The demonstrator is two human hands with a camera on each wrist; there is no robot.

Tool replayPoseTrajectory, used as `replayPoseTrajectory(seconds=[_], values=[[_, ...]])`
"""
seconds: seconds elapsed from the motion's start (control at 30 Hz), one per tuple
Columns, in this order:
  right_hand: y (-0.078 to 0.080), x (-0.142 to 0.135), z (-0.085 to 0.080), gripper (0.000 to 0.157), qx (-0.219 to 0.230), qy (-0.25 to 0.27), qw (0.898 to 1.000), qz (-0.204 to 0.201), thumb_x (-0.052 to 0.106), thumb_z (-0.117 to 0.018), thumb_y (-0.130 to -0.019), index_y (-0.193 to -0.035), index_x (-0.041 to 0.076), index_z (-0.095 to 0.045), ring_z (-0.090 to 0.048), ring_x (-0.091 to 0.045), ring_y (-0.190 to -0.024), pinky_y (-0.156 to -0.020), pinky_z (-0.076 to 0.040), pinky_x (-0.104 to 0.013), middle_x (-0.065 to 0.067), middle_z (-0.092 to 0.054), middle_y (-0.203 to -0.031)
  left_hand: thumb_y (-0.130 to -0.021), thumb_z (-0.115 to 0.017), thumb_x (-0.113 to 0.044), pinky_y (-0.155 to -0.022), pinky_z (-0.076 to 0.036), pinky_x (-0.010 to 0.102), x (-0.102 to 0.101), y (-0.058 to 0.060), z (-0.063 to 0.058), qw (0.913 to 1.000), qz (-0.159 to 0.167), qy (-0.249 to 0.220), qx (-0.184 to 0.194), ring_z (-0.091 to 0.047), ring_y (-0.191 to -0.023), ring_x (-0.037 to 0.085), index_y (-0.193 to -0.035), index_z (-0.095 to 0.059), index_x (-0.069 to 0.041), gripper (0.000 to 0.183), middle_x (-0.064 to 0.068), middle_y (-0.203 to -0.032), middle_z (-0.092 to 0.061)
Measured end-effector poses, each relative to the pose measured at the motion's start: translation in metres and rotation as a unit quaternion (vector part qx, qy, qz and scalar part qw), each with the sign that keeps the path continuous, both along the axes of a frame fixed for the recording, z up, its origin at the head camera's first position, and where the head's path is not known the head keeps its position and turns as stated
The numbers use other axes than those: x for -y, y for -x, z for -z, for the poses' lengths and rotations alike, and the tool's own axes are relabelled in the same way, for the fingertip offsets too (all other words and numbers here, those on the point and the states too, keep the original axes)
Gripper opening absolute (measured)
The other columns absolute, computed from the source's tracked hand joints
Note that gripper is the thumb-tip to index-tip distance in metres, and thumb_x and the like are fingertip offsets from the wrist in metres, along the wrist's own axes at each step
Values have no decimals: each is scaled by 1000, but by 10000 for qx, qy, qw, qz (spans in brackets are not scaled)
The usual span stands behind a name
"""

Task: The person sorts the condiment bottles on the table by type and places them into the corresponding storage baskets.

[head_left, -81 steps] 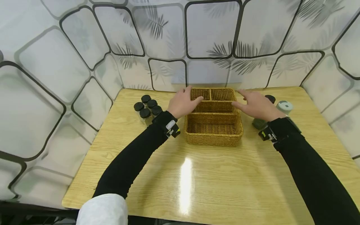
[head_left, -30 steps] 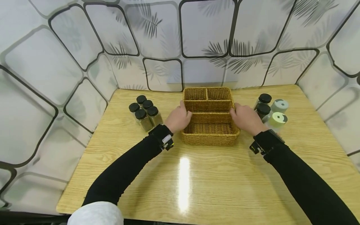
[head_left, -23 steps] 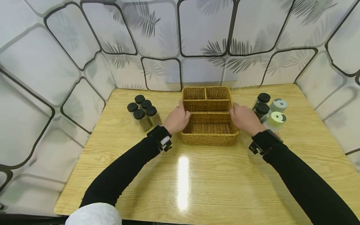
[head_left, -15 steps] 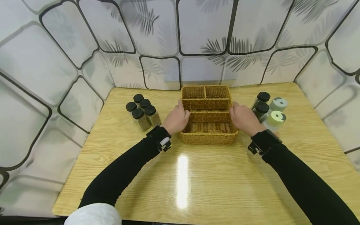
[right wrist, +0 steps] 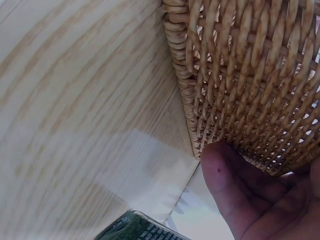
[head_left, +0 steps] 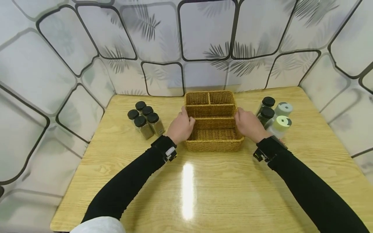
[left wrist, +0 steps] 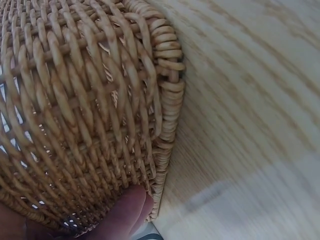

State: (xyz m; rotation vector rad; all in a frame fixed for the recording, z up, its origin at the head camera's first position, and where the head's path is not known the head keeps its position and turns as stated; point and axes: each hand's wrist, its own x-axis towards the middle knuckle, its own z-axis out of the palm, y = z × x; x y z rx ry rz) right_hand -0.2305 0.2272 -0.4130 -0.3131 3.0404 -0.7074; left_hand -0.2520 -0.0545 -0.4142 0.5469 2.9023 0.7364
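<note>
A woven wicker basket (head_left: 214, 145) with several compartments stands on the wooden table. My left hand (head_left: 181, 127) grips its left side, the thumb over the rim. On the opposite side my right hand (head_left: 249, 124) holds the wall the same way. In the left wrist view, fingertips (left wrist: 131, 207) press against the outer weave (left wrist: 75, 95) low down near the base. The right wrist view has fingers (right wrist: 220, 172) curled against the lower part of the wicker wall (right wrist: 245, 75). Two small compartments lie at the back and a larger one in front, all without contents.
Several black-capped glass jars (head_left: 145, 128) are grouped left of the basket. To the right, just beyond my right hand, are two dark-capped jars (head_left: 266, 113) and two pale-lidded containers (head_left: 282, 123). A patterned cloth (head_left: 207, 32) stands behind the table (head_left: 233, 191).
Both hands, earlier spread over the basket's back half, have come down and forward to grip its sides. Since then the hands and basket hold nearly still while the head view shifts slightly.
</note>
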Motion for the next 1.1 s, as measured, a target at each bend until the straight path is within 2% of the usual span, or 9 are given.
replayPoseTrajectory(seconds=[0.37,0.7,0.9,1.1], values=[[0,0,4,52,-17,28,10000,-22,22,-18,-106,-142,-14,-27,-28,-17,-41,-44,-27,-34,-5,-39,-52,-102,-20,-33,-42,-26,30,-1,-4,3,9997,-208,-32,-77,-27,-42,16,-150,-1,6,64,31,-137,-40],[-2,2,1,53,-8,42,10000,-12,23,-18,-106,-143,-14,-25,-23,-15,-39,-43,-24,-33,-2,-36,-48,-104,-17,-35,-46,-29,32,1,-5,4,9997,-160,-56,-163,-38,-48,20,-149,-1,7,64,32,-140,-35],[0,0,2,52,-90,-23,9999,-46,21,-19,-106,-142,-16,-26,-25,-15,-39,-43,-25,-33,-2,-36,-49,-104,-18,-36,-47,-34,33,-1,-4,4,9998,-184,-9,-126,-47,-52,23,-149,0,7,65,32,-141,-33],[0,-1,2,49,-92,-47,9999,26,18,-23,-105,-141,-15,-29,-28,-17,-39,-43,-26,-34,-4,-37,-49,-104,-17,-35,-48,-36,33,0,-3,4,9998,-130,93,-83,-49,-56,22,-149,0,7,64,33,-141,-32]])
